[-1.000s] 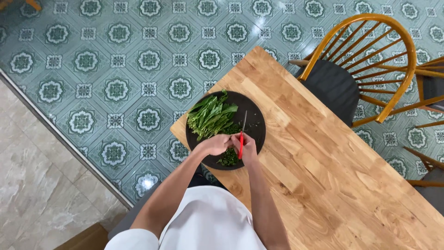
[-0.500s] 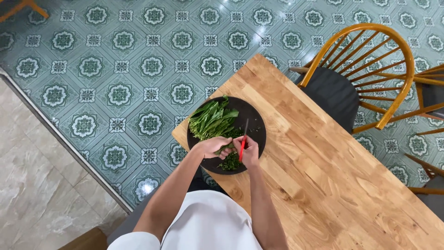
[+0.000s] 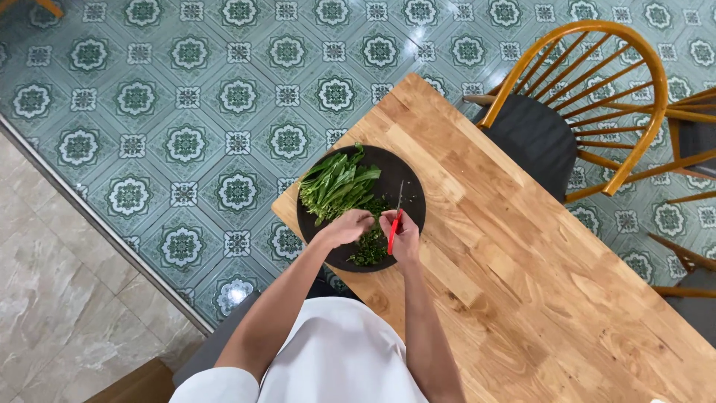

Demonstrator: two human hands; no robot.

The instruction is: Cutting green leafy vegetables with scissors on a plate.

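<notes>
Cutting greens on a dark round board

Holding a red-handled knife (image 3: 395, 224), the right hand (image 3: 403, 237) sits over the near half of the round black board (image 3: 406, 175), its fingers wrapped tight on the handle. The thin blade runs from the hand toward the board's middle. Just beside it, the left hand (image 3: 347, 226) rests on the board with fingers curled together, pressing on the stems of the greens (image 3: 339, 183); whether it pinches them or only pins them down cannot be told from this height.

The whole leaves lie in a loose bundle across the board's far left part, tips spilling to its rim. A small heap of chopped greens (image 3: 369, 252) lies at the board's near edge, between the two hands and partly under them.

The board itself rests on the corner of a wooden table (image 3: 537, 298), overhanging the edge a little. Beyond the board, across the table, stands a wooden chair (image 3: 597, 97) with a dark seat. Green patterned floor tiles (image 3: 186, 142) spread to the board's left.
</notes>
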